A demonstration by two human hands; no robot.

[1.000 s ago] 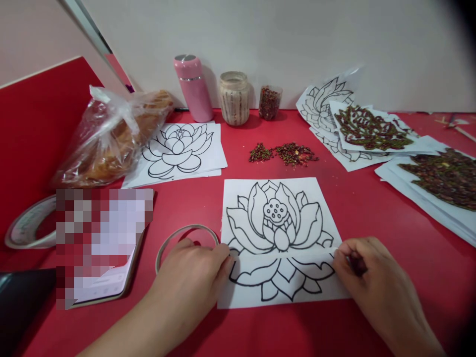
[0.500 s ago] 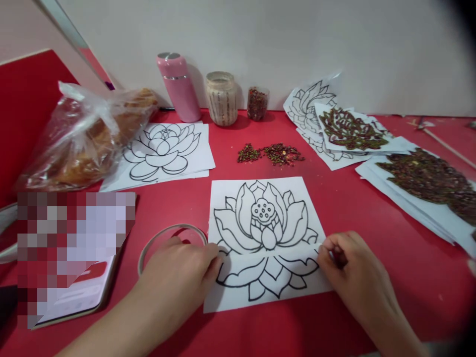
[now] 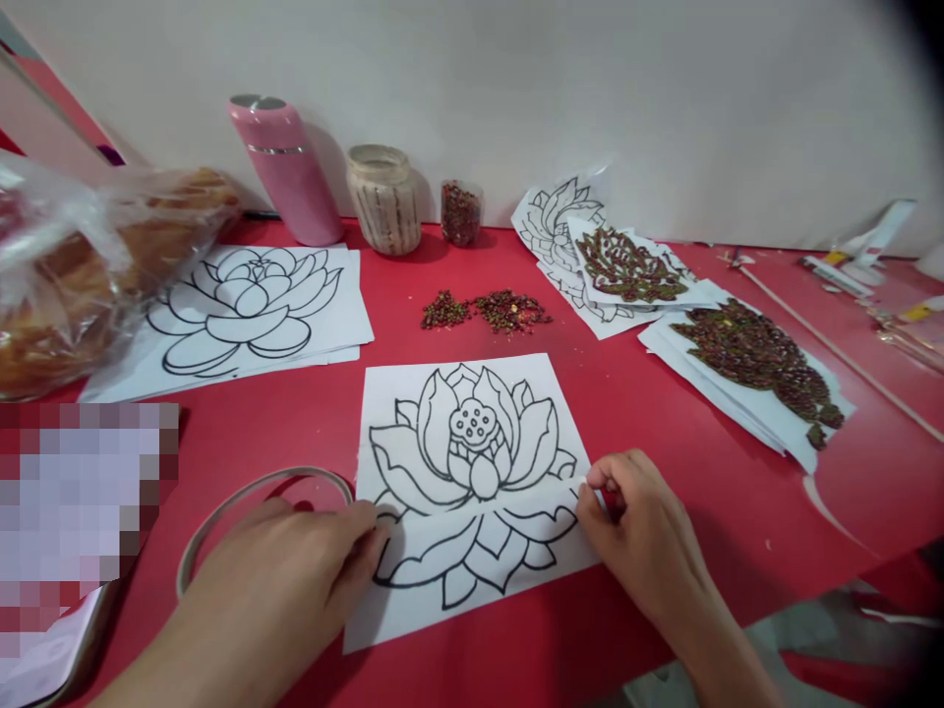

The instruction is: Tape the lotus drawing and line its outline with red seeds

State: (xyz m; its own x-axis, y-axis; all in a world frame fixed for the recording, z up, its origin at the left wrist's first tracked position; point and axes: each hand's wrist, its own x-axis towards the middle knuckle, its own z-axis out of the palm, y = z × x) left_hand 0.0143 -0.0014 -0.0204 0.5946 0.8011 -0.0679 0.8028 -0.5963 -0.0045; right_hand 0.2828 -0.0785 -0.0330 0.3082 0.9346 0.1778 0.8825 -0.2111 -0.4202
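A white sheet with a black-outlined lotus drawing (image 3: 472, 560) lies on the red table in front of me. A pale strip of tape (image 3: 442, 513) runs across the middle of the drawing and covers some of its lines. My left hand (image 3: 310, 560) pinches at the strip's left end, over the sheet's left edge. At the right end, the thumb and fingers of my right hand (image 3: 634, 511) are closed on it. A thin pale tape ring (image 3: 210, 516) stands beside my left hand, which partly hides it.
Behind the sheet lie two small piles of beans (image 3: 508, 310). Lotus drawings (image 3: 346, 315) and a bagged brown item (image 3: 118, 265) are left, above a phone (image 3: 81, 649). A pink flask (image 3: 291, 182), jar (image 3: 383, 202) and bean cup (image 3: 462, 211) line the wall. Bean-covered sheets (image 3: 759, 364) lie right.
My view has swung to the right, so the things appear farther left and more of the table's right side shows. Both hands keep their pinch on the strip of tape.
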